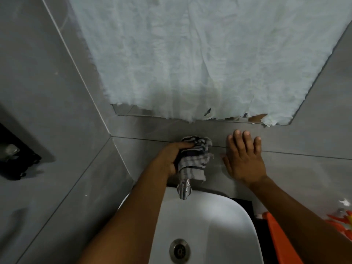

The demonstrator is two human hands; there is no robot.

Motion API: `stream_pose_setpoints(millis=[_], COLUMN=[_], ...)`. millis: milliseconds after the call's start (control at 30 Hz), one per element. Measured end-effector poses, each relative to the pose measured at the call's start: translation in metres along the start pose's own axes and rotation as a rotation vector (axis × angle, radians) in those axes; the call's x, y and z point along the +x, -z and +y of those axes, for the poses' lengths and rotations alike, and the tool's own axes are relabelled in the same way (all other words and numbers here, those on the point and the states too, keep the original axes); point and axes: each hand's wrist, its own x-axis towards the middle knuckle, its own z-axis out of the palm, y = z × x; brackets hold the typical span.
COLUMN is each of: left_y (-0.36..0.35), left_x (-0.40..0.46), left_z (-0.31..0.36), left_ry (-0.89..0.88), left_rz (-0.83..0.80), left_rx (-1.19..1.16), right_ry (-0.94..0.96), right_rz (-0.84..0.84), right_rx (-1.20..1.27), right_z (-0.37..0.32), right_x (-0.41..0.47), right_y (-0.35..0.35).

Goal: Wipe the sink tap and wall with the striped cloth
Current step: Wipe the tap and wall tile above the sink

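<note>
Overhead, looking down on a white basin [224,221] set against a grey tiled wall [297,141]. Left hand [172,156] closed around a bunched striped cloth [194,159], grey with dark bands; thumb and fingers wrap the cloth's left side, and the cloth bulges out to the right of the grip. Cloth sits on top of the chrome tap [184,189], covering its upper part; only the spout shows, poking out just below the grip and over the back rim of the basin. Upper edge of the cloth touches or nearly touches the wall at a horizontal grout line; contact cannot be told for certain. Right hand [244,159] just to the right of the cloth, apart from it, open and flat against the wall tile, fingers [237,139] spread and pointing up, holding nothing. Above both hands, a mirror recess covered with crumpled whitish sheeting [200,54], torn along its lower edge. Below the grip, metal drain [179,250] in the basin floor. Far right of the grip, an orange item [280,237] beside the basin, blurred. Far left of the grip, a dark holder [15,151] mounted on the side wall, contents unclear.
</note>
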Motion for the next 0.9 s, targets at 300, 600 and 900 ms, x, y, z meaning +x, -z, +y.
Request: stream_pose_setpoints(millis=[300,600,900], left_y=[-0.036,-0.014,0.052], left_x=[-0.015,-0.051,-0.067], left_z=[0.013,-0.024,-0.091], left_ry=[-0.228,-0.362,-0.230], left_rz=[0.395,0.383,-0.142], left_rx=[0.873,0.814,0.098], right_ry=[-0.048,-0.085,-0.072], right_rz=[-0.049,-0.201,-0.235], right_rx=[0.005,-0.010,-0.026], right_z=[-0.008,-0.010,-0.011], right_x=[0.004,0.006,0.008], right_y=[0.010,0.022,0.032])
